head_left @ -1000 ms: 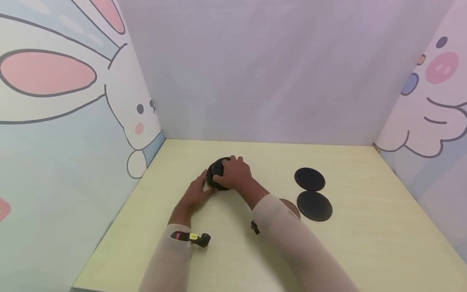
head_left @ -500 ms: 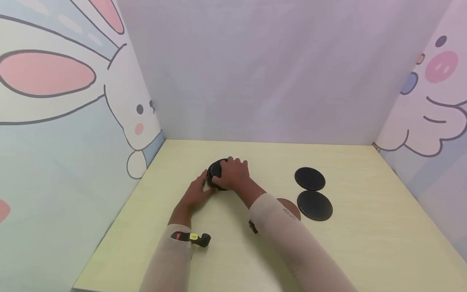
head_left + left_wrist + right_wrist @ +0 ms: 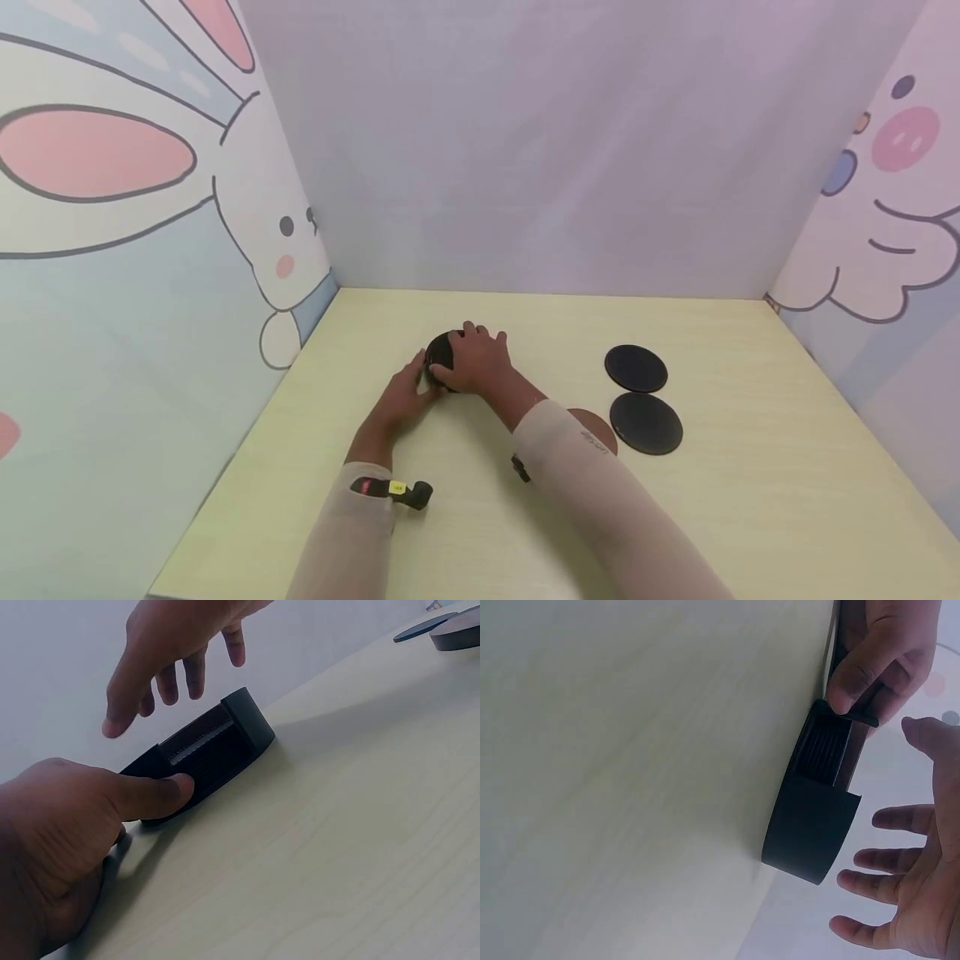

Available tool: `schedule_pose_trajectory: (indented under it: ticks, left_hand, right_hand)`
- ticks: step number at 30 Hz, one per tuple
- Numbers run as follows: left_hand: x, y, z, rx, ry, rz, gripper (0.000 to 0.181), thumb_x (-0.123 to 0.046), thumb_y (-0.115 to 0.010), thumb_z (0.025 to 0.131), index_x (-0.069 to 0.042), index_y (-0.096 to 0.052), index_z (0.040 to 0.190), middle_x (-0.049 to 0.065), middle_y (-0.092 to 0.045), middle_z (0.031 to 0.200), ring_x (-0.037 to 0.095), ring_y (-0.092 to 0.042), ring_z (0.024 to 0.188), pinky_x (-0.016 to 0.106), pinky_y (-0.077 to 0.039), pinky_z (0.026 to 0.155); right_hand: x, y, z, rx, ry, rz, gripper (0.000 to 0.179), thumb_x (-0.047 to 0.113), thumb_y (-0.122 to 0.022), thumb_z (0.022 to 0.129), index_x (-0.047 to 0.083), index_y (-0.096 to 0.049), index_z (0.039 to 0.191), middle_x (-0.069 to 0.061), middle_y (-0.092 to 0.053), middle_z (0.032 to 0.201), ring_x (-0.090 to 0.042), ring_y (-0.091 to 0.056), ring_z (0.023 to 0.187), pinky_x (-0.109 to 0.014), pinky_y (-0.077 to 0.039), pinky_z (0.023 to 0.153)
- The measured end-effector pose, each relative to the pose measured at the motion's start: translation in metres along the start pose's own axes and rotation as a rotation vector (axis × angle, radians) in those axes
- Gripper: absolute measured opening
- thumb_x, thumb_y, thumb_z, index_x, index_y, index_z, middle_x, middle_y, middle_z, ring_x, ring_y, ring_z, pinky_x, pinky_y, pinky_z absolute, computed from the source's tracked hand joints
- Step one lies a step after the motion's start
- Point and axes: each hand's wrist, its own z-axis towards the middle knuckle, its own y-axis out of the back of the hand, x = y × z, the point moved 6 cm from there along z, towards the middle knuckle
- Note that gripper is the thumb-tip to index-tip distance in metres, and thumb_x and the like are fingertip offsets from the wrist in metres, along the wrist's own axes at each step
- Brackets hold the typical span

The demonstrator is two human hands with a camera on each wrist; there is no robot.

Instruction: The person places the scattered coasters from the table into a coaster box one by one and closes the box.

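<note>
Thumb (image 3: pixel 154 796) of L hand (image 3: pixel 401 402) is pressed to the side wall of a low round black holder (image 3: pixel 806 829), right by its squarish side cutout; the holder is gripped betw. thumb & fingers, the latter mostly hidden. R hand (image 3: pixel 480 364) is held just above it, fingers spread wide, nothing gripped; a gap betw. fingertips & holder is shown in both wrist views. The holder is seated on a pale wood-look table (image 3: pixel 750 500), L of ctr. Ribbed black edges & a dk. brown strip can be seen in the cutout; what they belong to can't be told.

Farther R, a flat round black disc (image 3: pixel 636 368) is set just behind a 2nd black disc (image 3: pixel 647 423); L of the latter, a flat round brown disc (image 3: pixel 597 425) is partly hidden by the R beige sleeve (image 3: pixel 600 500). A black wrist cam (image 3: pixel 420 494) w/ yellow label is strapped at the L cuff. Behind, a plain lavender wall (image 3: pixel 525 150) is seen; the L wall is printed w/ a white cartoon rabbit (image 3: pixel 255 225).
</note>
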Motion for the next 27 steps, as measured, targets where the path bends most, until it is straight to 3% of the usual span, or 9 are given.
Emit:
schedule_pose_trajectory:
  ticks: [11, 19, 27]
  left_hand:
    - [0.0, 0.0, -0.001, 0.001, 0.009, 0.028, 0.095, -0.043, -0.07, 0.106, -0.012, -0.015, 0.177, 0.012, -0.022, 0.183, 0.036, -0.019, 0.171, 0.058, -0.02, 0.14]
    - [-0.002, 0.003, -0.001, -0.009, 0.003, 0.028, 0.096, -0.042, -0.073, 0.105, -0.011, -0.017, 0.177, 0.012, -0.021, 0.183, 0.036, -0.019, 0.171, 0.057, -0.02, 0.14]
    - [0.001, 0.0, 0.002, 0.003, -0.016, 0.027, 0.098, -0.041, -0.075, 0.104, -0.009, -0.017, 0.176, 0.014, -0.021, 0.183, 0.037, -0.019, 0.171, 0.057, -0.02, 0.14]
  right_hand:
    - [-0.014, 0.006, -0.007, 0.055, -0.111, 0.066, 0.069, 0.066, -0.039, 0.111, 0.017, -0.059, 0.156, -0.017, -0.059, 0.154, -0.039, -0.059, 0.139, -0.068, -0.045, 0.117]
    - [-0.023, 0.015, -0.024, 0.17, -0.217, 0.105, 0.059, 0.052, -0.049, 0.11, 0.014, -0.061, 0.152, -0.017, -0.064, 0.139, -0.038, -0.06, 0.13, -0.063, -0.048, 0.111]
    - [-0.051, 0.025, -0.034, 0.206, -0.253, 0.17, 0.055, 0.044, -0.057, 0.106, 0.012, -0.061, 0.15, -0.016, -0.063, 0.139, -0.039, -0.062, 0.127, -0.065, -0.05, 0.111]
